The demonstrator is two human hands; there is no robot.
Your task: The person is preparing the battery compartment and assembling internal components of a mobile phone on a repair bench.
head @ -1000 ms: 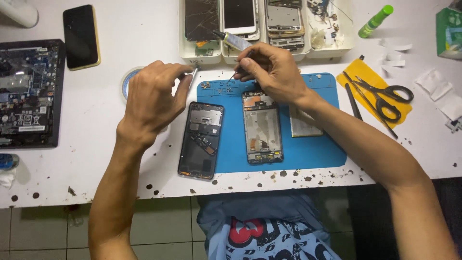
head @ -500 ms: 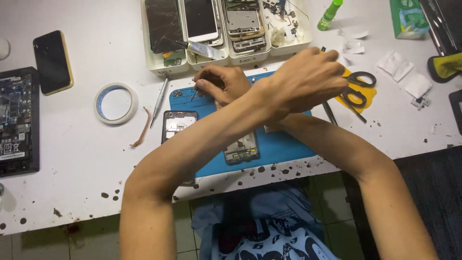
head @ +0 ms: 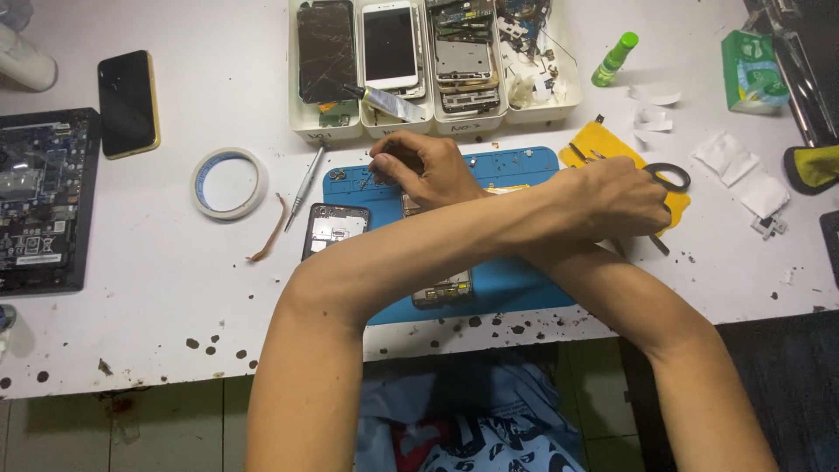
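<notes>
My arms are crossed over a blue work mat [head: 516, 284]. My right hand [head: 424, 166] reaches to the mat's top left corner and pinches a thin metal tool [head: 367, 179] with its tip on the mat. My left hand [head: 616, 197] stretches right, closed over black scissors [head: 669, 177] that lie on a yellow pad [head: 587, 149]. An opened phone frame [head: 335, 227] sits at the mat's left edge. Another stripped phone body [head: 441, 288] is mostly hidden under my left forearm.
White trays [head: 323, 131] with several phones and parts line the back, a glue tube [head: 384, 100] resting across them. Left of the mat are a screwdriver [head: 306, 183], a tape roll [head: 229, 183], a black phone [head: 128, 102] and an open laptop board [head: 39, 201]. A green bottle [head: 614, 59] and paper scraps [head: 738, 170] lie right.
My left hand has swung from the left side of the mat across my right arm to the scissors on the right. My right hand has shifted left to the mat's top corner.
</notes>
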